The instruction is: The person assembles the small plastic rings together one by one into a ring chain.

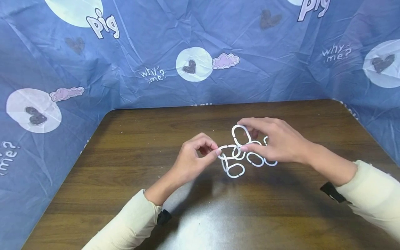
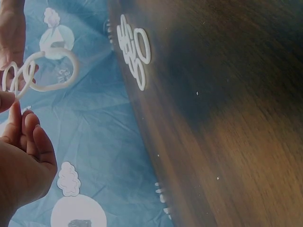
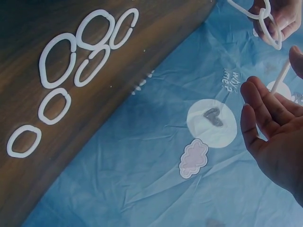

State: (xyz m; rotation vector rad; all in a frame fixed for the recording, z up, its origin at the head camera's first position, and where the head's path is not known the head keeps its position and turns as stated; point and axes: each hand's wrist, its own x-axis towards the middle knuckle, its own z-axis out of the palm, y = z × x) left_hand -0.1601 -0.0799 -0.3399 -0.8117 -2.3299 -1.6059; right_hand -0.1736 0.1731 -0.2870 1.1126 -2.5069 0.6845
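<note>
My left hand [image 1: 195, 154] pinches a white oval plastic link [image 1: 228, 152] between thumb and fingertips. Another white link [image 1: 224, 163] hangs from it, and a link [image 1: 239, 153] overlaps its right end; the left wrist view shows the hanging link [image 2: 75, 71] looped through its neighbour. To the right, my right hand [image 1: 278, 140] holds a single white link [image 1: 241, 134] upright between thumb and fingers, with a small gap in its outline. The right wrist view catches this link [image 3: 281, 76] edge-on. Whether the two held pieces touch is unclear.
Several loose white links lie on the brown wooden table [image 1: 131, 194] beneath the hands, among them a near link [image 1: 235, 176] and one beside it [image 1: 255, 164]. My right hand partly covers others. A printed blue cloth [image 1: 150, 45] hangs behind the table.
</note>
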